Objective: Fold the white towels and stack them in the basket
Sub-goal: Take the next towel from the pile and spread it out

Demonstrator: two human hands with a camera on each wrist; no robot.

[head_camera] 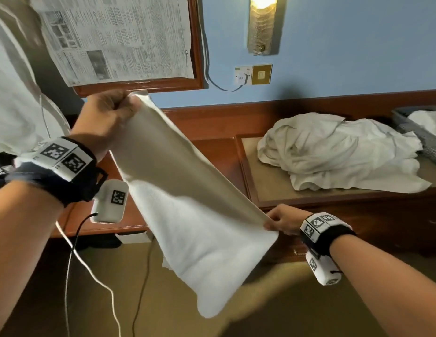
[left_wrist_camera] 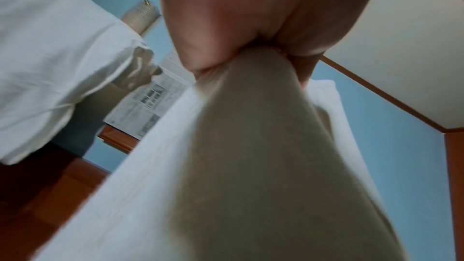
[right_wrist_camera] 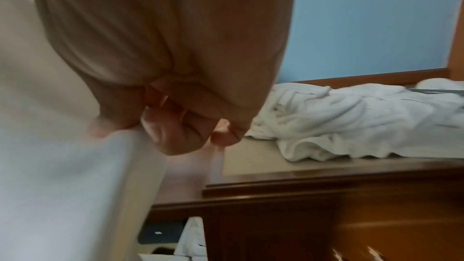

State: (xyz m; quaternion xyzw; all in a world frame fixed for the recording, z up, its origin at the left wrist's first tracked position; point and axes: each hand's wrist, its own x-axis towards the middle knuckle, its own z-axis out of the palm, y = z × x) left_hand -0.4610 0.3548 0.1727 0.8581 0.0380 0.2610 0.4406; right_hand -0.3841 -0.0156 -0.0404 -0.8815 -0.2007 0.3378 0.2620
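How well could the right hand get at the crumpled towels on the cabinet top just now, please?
Probably not at once: the right hand is pinching one end of the towel stretched across to the left hand. The path to the crumpled towels looks open, but it would have to let go first.

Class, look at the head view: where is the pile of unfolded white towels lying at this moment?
The pile of unfolded towels lies crumpled on the wooden dresser top at the right of the head view, just left of the grey basket and beyond the right hand.
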